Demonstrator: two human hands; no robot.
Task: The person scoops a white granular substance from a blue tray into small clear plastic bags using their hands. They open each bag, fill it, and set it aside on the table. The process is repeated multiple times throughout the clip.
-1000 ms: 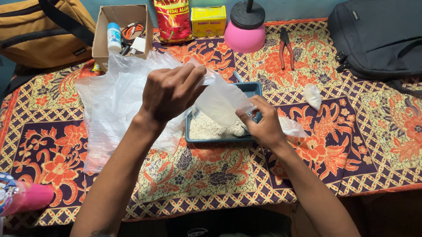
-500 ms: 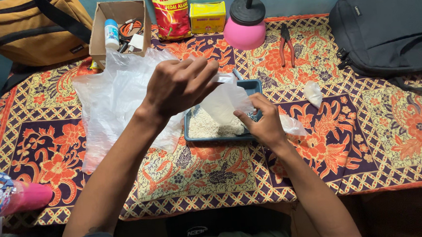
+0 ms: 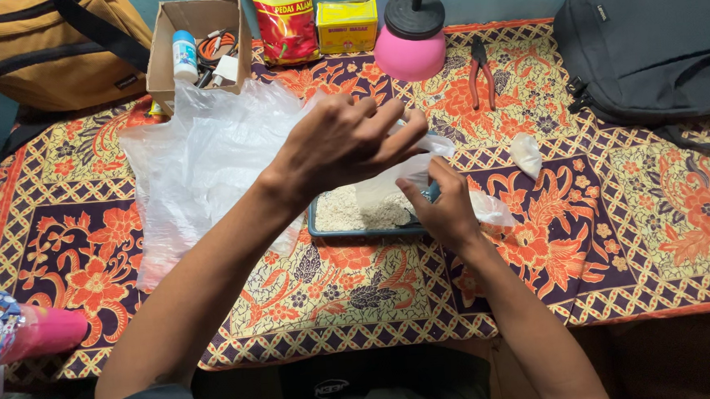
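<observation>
My left hand hovers above a dark blue tray of pale grains, its fingers pinched on the top of a small clear plastic bag. My right hand grips the lower part of the same bag at the tray's right edge. The bag hangs between both hands over the grains. Most of the tray is hidden behind my hands.
A pile of clear plastic bags lies left of the tray. A small filled white packet rests to the right. Pliers, a pink lamp base, a cardboard box, snack packets and two bags line the back. A pink bottle lies front left.
My left hand has moved to the right and slightly down with the bag's top, now covering more of the tray. My right hand stays at the tray's right edge.
</observation>
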